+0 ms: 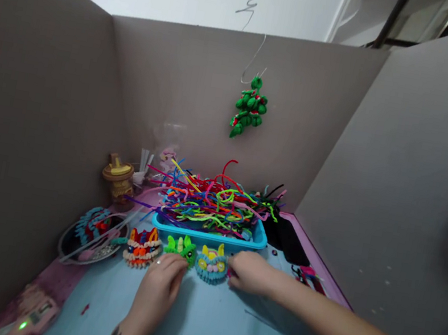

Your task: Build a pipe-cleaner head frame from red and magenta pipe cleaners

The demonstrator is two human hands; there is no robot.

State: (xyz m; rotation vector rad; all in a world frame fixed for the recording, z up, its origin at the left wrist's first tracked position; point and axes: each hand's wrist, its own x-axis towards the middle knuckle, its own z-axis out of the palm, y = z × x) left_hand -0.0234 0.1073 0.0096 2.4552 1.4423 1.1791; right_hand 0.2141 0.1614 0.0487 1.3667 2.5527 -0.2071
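Three fuzzy pipe-cleaner animal heads stand in a row on the blue mat. An orange, red and cream head (142,248) is at the left, a green horned head (181,248) in the middle, and a light blue head (211,263) with yellow ears at the right. My left hand (162,279) has its fingers curled at the lower front of the green head, hiding part of it. Right of the blue head, my right hand (249,272) is closed, fingers bent down. A bit of magenta shows by its fingertips; most of that thing is hidden.
Behind the row, a blue tray (211,239) overflows with coloured pipe cleaners (213,200). A bowl (76,254) with a blue fuzzy piece stands left, near a brown cup (120,178). A black phone-like slab (291,240) lies right. Grey panels enclose three sides; a green ornament (251,106) hangs behind.
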